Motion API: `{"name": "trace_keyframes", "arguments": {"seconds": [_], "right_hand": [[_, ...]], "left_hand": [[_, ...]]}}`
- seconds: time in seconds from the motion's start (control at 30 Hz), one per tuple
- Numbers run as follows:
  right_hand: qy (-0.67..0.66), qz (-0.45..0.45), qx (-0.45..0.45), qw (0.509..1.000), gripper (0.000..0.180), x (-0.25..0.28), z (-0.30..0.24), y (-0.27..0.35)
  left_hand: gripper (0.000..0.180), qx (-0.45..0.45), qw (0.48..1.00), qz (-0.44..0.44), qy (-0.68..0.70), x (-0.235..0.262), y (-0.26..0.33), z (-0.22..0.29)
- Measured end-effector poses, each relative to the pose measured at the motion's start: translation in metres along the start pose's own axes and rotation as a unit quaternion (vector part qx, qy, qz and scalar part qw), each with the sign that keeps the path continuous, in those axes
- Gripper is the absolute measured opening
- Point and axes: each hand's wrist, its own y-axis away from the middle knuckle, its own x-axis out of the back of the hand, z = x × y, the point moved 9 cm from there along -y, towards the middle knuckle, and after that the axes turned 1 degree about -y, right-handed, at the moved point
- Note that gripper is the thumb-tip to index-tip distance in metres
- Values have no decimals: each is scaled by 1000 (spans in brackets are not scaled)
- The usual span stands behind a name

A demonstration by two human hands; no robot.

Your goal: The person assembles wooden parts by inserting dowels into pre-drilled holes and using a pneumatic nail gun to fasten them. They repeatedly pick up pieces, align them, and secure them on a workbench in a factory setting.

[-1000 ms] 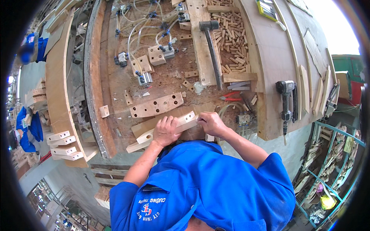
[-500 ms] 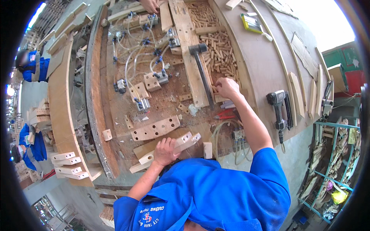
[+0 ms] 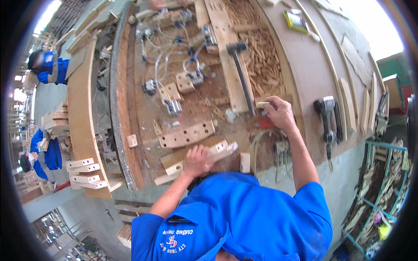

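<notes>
My right hand (image 3: 281, 114) is closed in a pinch on a short wooden dowel (image 3: 261, 105), which sticks out leftward from the fingertips. Close by, a dark-headed hammer (image 3: 243, 71) rests on a long board, its handle end pointing toward me. My left hand (image 3: 198, 161) is wrapped over a pair of pale wooden bars (image 3: 222, 150) at the near edge of the bench; holes show in the bars. Just beyond them lies a curved wooden piece (image 3: 187, 134) with several dark holes. Behind my right hand, a trough is heaped with loose dowels (image 3: 264, 61).
Pneumatic clamps with clear hoses (image 3: 163, 65) occupy the bench's middle. A nail gun (image 3: 326, 124) lies to the right, beside wooden strips. A small wood block (image 3: 245, 162) stands at the near edge. Another person's hand (image 3: 156, 4) shows at the far side; co-workers are at left.
My right hand has come away from the dowel heap toward me, now with a dowel in its fingers. My left hand stays on the bars. The whole view has shifted slightly.
</notes>
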Motion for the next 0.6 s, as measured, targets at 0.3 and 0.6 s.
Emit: {"name": "trace_keyframes", "arguments": {"seconds": [0.3,0.6], "right_hand": [[-36,-115,-77,990,15,-98,44,126],[31,-104,90,990,11,-121,35,105]], "left_hand": [[65,-9,1000,-1,3,1,-4,4],[65,-8,1000,0,2,1,-5,0]]}}
